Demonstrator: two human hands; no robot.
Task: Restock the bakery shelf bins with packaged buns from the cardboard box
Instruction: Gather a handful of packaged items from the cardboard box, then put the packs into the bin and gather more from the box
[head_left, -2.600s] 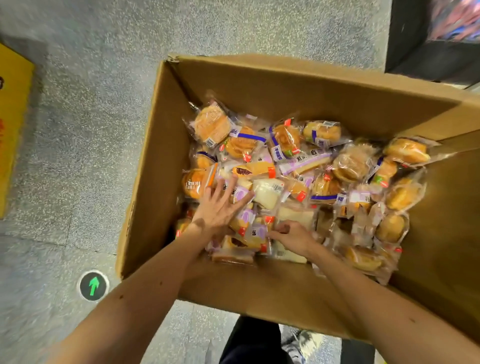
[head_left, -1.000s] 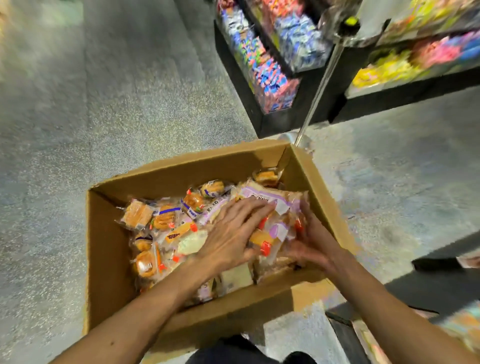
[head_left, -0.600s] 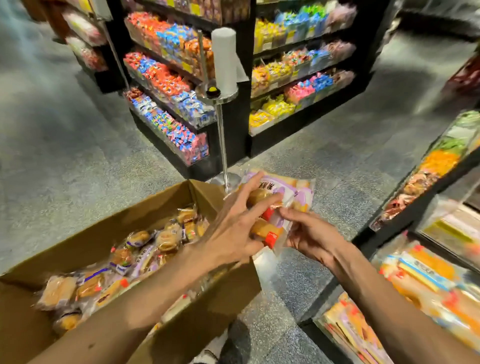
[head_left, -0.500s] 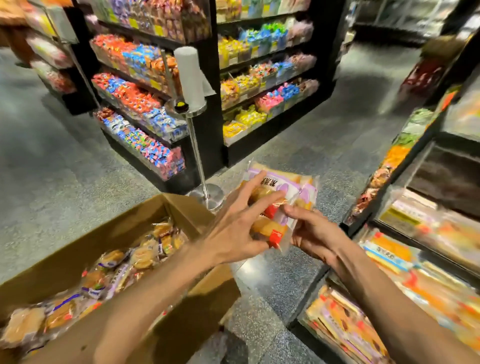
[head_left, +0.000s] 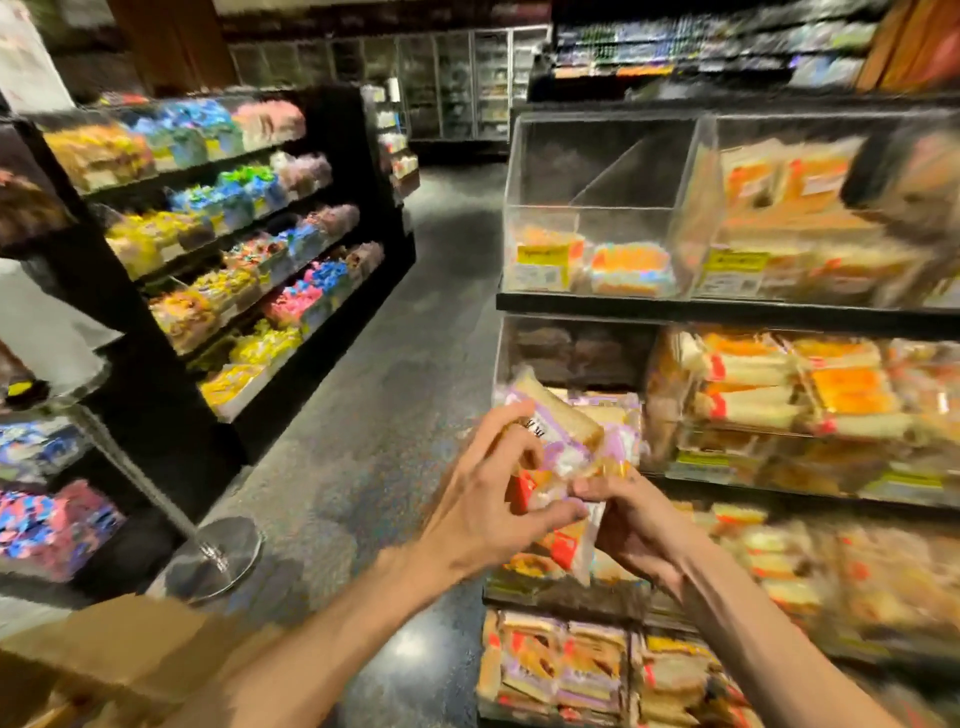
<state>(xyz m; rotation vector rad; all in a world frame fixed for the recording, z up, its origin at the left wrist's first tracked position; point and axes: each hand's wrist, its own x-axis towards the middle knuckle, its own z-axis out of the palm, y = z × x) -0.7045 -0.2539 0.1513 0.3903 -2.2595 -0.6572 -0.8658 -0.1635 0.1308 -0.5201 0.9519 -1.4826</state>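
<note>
Head view is smeary, so I'm calling only what I can make out. Both hands are up just right of centre with a clutch of packaged buns (head_left: 571, 441) between them, purple-and-white wrappers with red tabs, the top pack tilted toward eleven o'clock. Left hand (head_left: 483, 514) sits at the clutch's seven o'clock, fingers curled over the near face and thumb hooked underneath, gripping it. Right hand (head_left: 644, 525) is at the clutch's five o'clock, fingertips pinching the lower edge of the wrappers, and the two thumbs almost meet under the packs. How many packs are in there I cannot tell. The clutch is in the air in front of the bakery shelf (head_left: 727, 309), which fills my one-to-five o'clock; right behind the packs, at their twelve, is a clear bin (head_left: 571, 353) with dark loaves at the back. Above that, at one o'clock, an upper clear bin (head_left: 597, 171) holds a few packs along its bottom. The cardboard box (head_left: 119, 649) is down at my seven o'clock, well apart from the hands, only a blurred flap showing. Candy shelves (head_left: 234, 234) run along ten o'clock, and a stand's round metal base (head_left: 218, 551) rests on the dark floor (head_left: 363, 415) at eight.
</note>
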